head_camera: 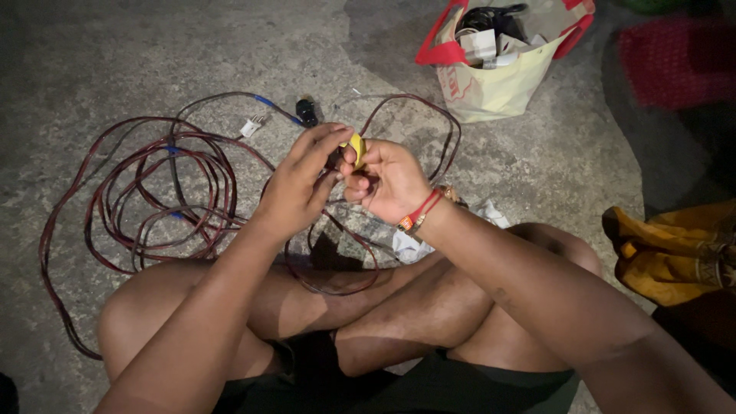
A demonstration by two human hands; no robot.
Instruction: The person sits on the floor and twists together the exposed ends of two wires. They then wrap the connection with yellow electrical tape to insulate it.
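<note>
I sit cross-legged on a concrete floor. My right hand [387, 180] grips a small yellow roll of tape [357, 147] between thumb and fingers. My left hand [299, 184] pinches at the same spot, its fingertips meeting the tape and a dark wire end that is mostly hidden between the hands. A long dark-red cable [153, 192] lies coiled on the floor to the left and loops under my hands toward my legs. A red thread band [418, 213] circles my right wrist.
A cream bag with red handles [498, 65], stuffed with boxes and cords, stands at the back right. A white plug [251, 126] and a small black part [307, 112] lie beyond my hands. Yellow cloth [675, 245] sits at the right, crumpled white paper [414, 245] by my knee.
</note>
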